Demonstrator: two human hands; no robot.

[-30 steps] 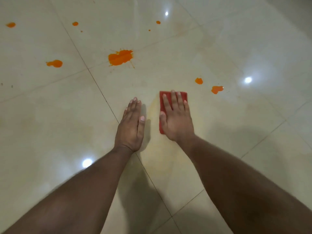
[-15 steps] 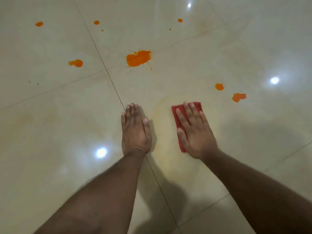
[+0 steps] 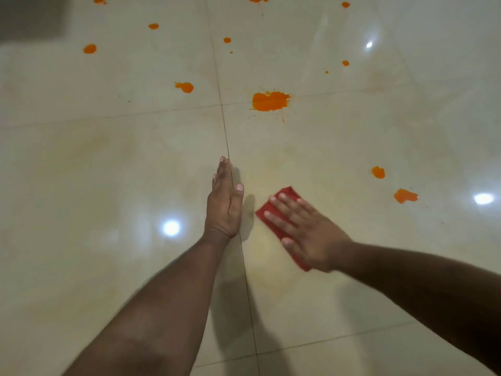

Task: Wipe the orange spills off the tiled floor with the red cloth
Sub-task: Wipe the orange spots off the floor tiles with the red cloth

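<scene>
Fingers [image 3: 282,206] of my right hand lie straight, pressing the cloth [image 3: 284,196] flat on the floor [image 3: 108,185] for wiping; my left hand [image 3: 223,202], open, props me. Spills [image 3: 271,101] wait ahead.

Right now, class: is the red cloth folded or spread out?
Folded, apparently: the red cloth shows as a small, straight-edged pad, mostly hidden beneath the flat right hand. Layers cannot be told.

One head-worn view looks steeply down, close over the tiled floor [image 3: 108,185]
</scene>
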